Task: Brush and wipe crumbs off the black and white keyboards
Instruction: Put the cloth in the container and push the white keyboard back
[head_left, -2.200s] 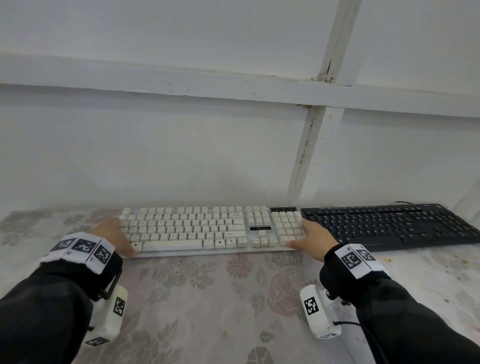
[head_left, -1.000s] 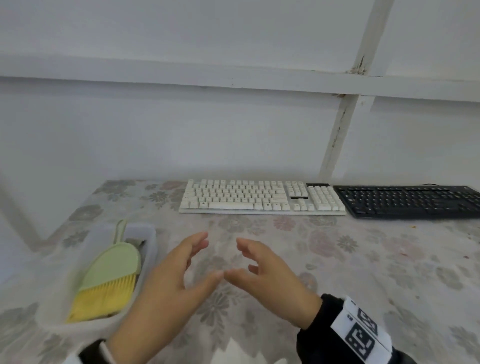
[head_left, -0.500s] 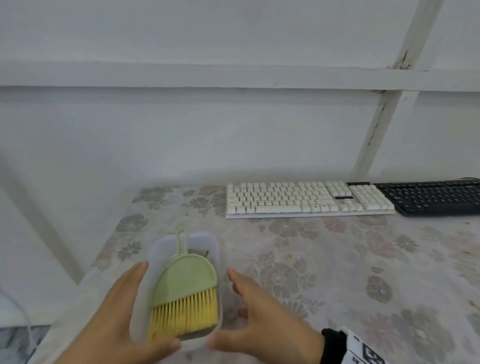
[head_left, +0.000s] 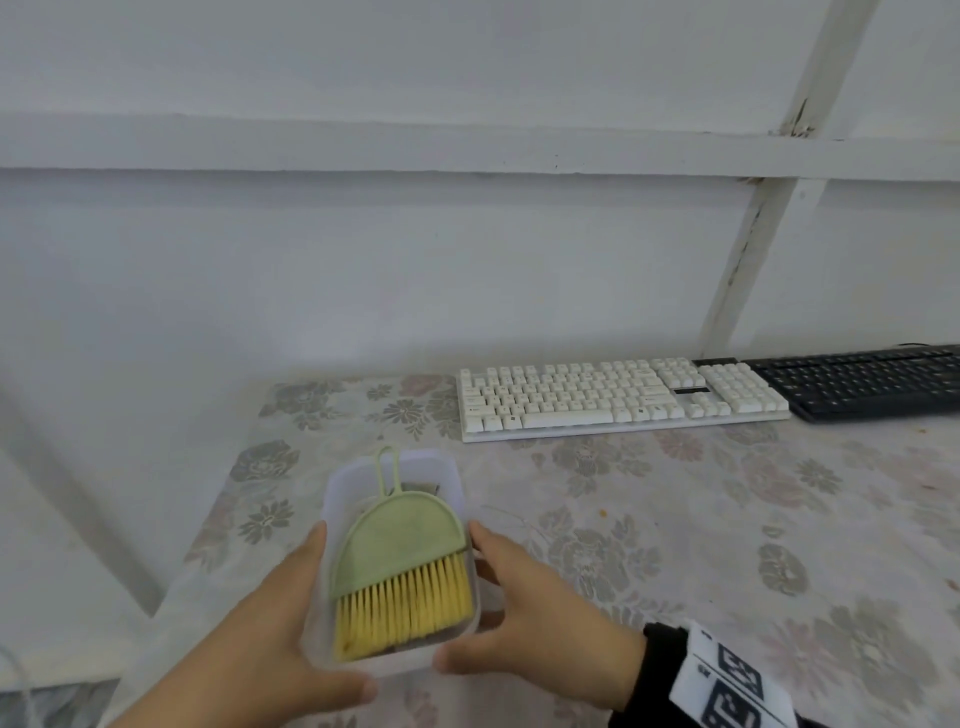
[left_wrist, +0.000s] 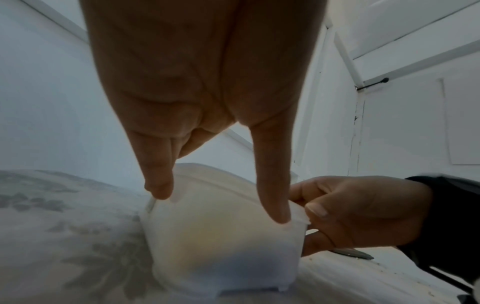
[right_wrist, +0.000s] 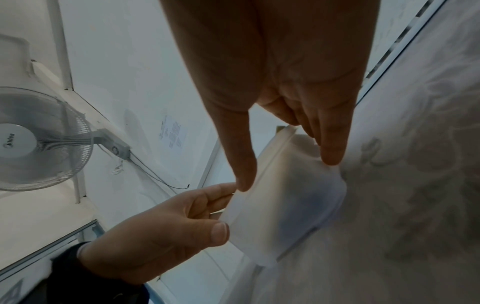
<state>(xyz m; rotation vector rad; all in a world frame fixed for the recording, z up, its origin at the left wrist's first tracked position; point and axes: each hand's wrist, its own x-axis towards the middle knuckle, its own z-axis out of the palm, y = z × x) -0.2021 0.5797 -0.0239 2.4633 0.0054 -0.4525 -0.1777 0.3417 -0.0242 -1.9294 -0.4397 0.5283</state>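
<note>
Keyboards (head_left: 623, 397) wait upper right; both hands (head_left: 270, 623) clasp the brush tub (head_left: 332, 519), which should travel level.

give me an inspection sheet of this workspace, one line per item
Surface: table under a floral cloth, a few small orange crumbs on it.
Job's things: green brush with yellow bristles lies in a translucent plastic tub; white keyboard and black keyboard sit side by side at the back edge.
Clutter: something dark under the brush in the tub, too hidden to name.
Hands: left hand and right hand hold the tub's sides.
Cables: thin wire running along the wall from the fan.
Surroundings: white panelled wall behind the table.
</note>
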